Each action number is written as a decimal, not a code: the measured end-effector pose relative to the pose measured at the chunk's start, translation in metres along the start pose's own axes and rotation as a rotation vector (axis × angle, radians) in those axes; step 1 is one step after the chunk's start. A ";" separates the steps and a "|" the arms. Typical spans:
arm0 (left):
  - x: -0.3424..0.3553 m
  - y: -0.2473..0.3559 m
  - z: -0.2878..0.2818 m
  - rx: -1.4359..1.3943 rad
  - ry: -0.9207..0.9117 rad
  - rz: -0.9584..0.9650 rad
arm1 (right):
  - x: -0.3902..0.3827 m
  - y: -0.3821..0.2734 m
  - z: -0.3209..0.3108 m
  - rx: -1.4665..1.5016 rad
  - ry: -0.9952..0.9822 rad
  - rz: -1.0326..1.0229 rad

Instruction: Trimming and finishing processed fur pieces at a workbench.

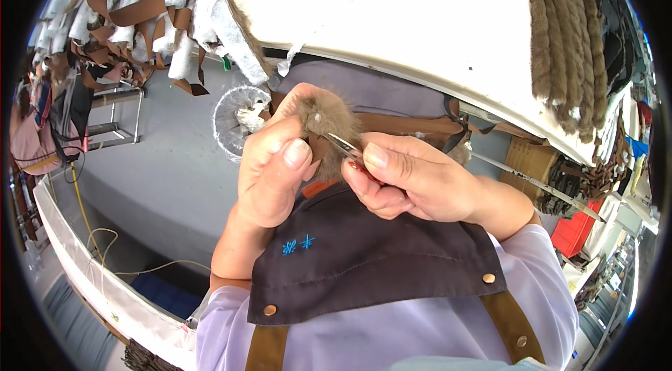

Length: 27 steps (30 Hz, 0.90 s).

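Head view, and the white table [434, 21] is spreading across the top of the scene, its near edge running beyond the hands. Below, the dark apron [371, 259] is covering the person's chest, just under the action. Over to the left, pale strips [133, 3] are hanging in a thick row, brown ribbons [142, 10] curling among them; on the right, brown fur strips [567, 35] are lying side by side along the table. A bin [222, 122] with a clear liner is sitting beyond the left hand [271, 164], white scraps showing inside.

Now to the grip! The left hand is closing around the fur piece [336, 115], fingers wrapping behind and the thumb folding in front. The fur piece is bulging up and out on the thumb's right side, sitting between the two hands, above the apron. The right hand [427, 175] is coming in from the other side, thumb and fingers pinching a small metal tool [341, 145], red showing near its held end. That slim point is slanting up and leftward, meeting the face of the fur, just beside a little pale spot [318, 117]; whether it's biting in, I cannot tell.
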<state>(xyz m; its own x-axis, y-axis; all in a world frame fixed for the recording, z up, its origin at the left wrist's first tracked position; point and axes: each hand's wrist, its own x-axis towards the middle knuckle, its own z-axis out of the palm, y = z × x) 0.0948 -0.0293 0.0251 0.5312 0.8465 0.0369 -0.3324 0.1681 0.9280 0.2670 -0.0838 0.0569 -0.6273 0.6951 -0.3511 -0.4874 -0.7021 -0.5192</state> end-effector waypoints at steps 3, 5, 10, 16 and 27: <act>-0.005 0.000 -0.009 -0.066 -0.067 -0.125 | 0.001 0.002 -0.001 -0.063 0.042 -0.045; -0.003 0.000 -0.004 -0.084 -0.041 -0.091 | 0.003 0.001 -0.001 -0.035 0.011 -0.019; 0.000 0.007 -0.006 0.026 -0.041 -0.090 | 0.009 0.002 0.000 -0.037 0.057 -0.047; -0.003 0.008 -0.010 0.025 -0.051 -0.127 | 0.012 0.005 -0.007 -0.047 0.082 -0.030; 0.006 0.000 -0.008 -0.309 -0.162 -0.073 | 0.016 0.002 -0.024 -0.408 0.203 -0.620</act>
<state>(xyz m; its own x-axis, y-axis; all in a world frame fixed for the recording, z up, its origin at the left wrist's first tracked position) 0.0913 -0.0202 0.0224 0.6704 0.7399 0.0558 -0.4961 0.3910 0.7752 0.2709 -0.0706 0.0318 -0.1693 0.9854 -0.0182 -0.4262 -0.0898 -0.9001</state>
